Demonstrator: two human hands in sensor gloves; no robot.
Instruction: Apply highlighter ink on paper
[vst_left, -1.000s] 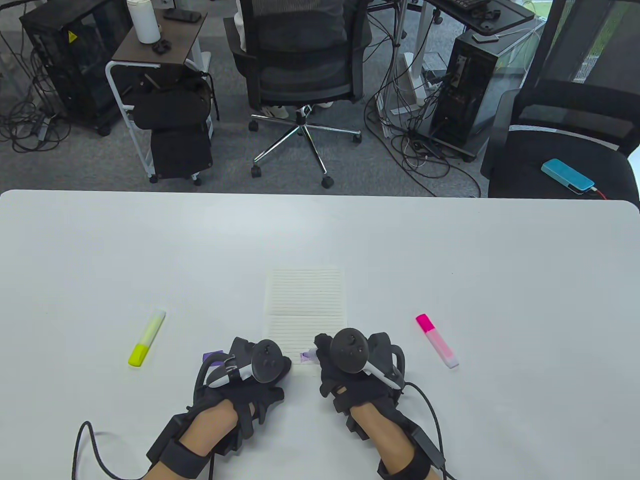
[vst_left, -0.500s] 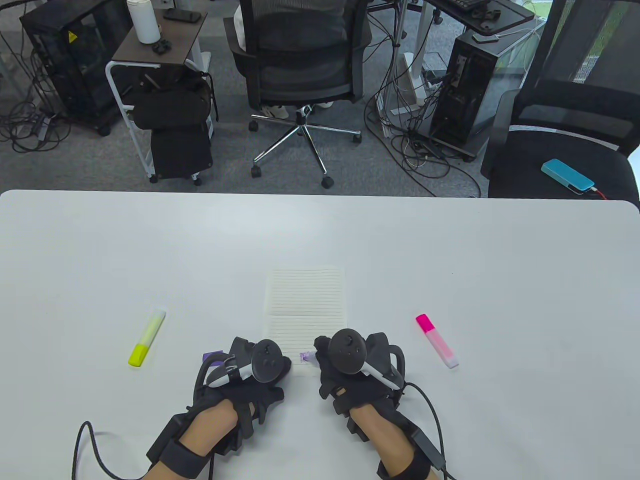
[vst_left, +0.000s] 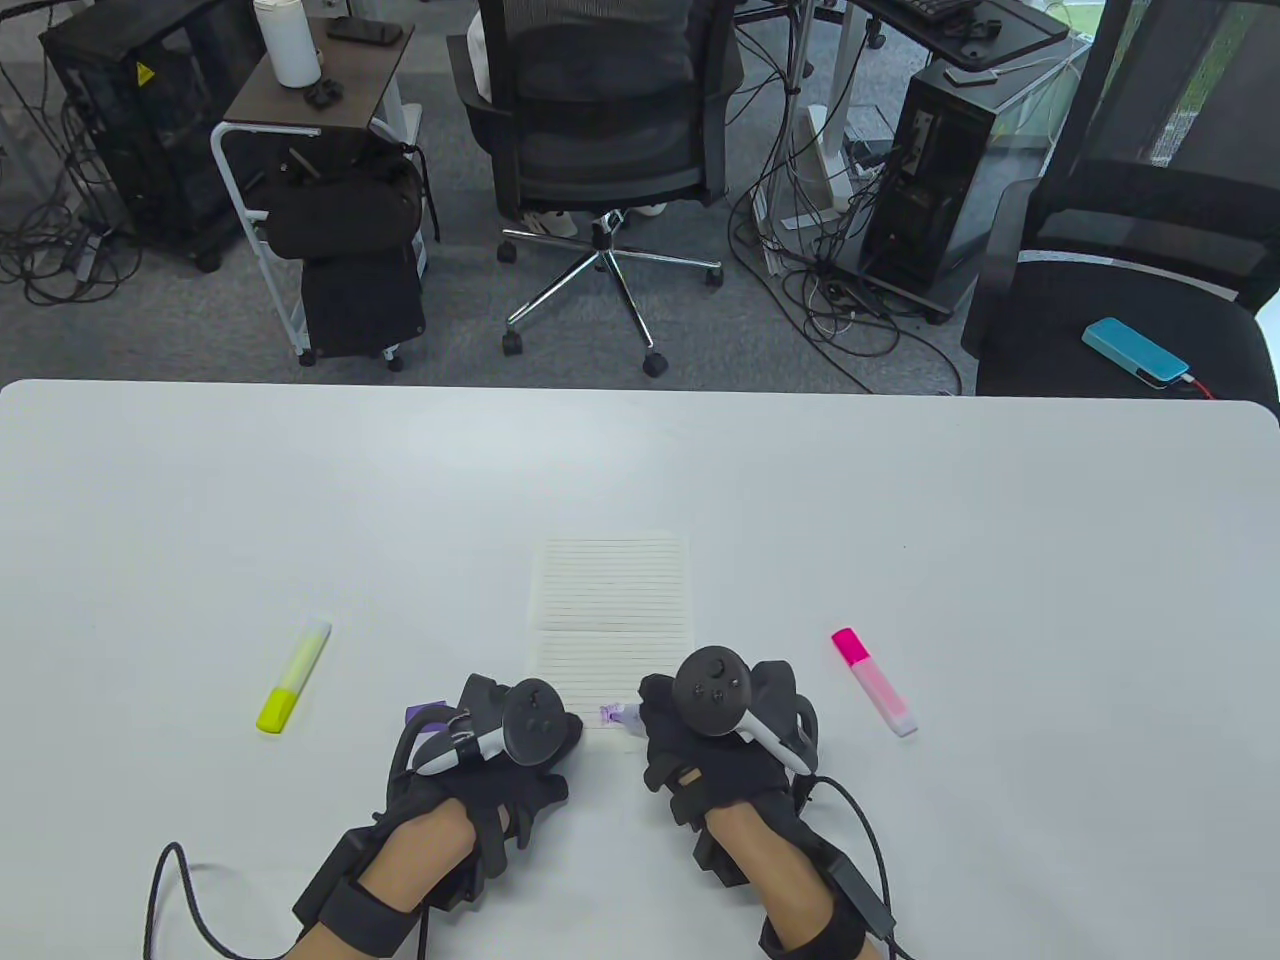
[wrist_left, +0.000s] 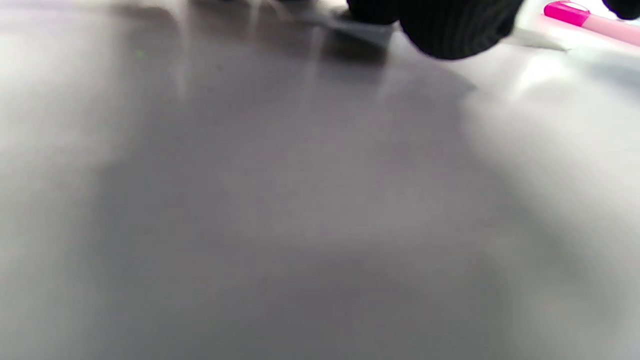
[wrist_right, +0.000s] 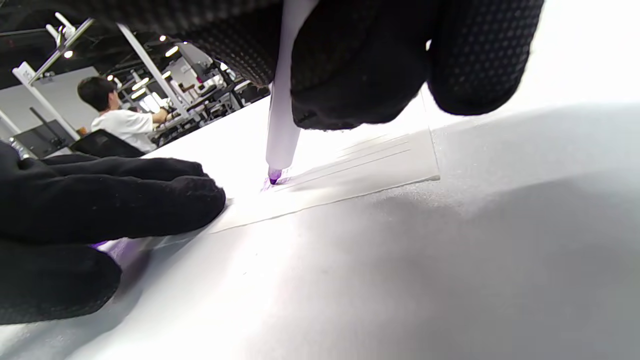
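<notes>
Two gloved hands work at the near edge of my white table (vst_left: 900, 480), office chairs and cables beyond. My right hand (vst_left: 715, 745) pinches the purple highlighter (wrist_right: 281, 125), tip on the lined paper (vst_left: 612, 610)'s near edge. My left hand (vst_left: 500, 760) rests flat-fingered beside the sheet. Yellow highlighter (vst_left: 293, 676) lies left, pink highlighter (vst_left: 874, 682) right, with open room far. Since half a second ago, my right hand has shifted slightly right.

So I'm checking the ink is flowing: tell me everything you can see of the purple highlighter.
The purple highlighter has a pale lilac barrel, plastic by the look, and a dark purple tip. It is uncapped and stands steeply. The right hand grips it, and its tip touches the near edge of the lined paper, where a faint purple mark shows.
</notes>
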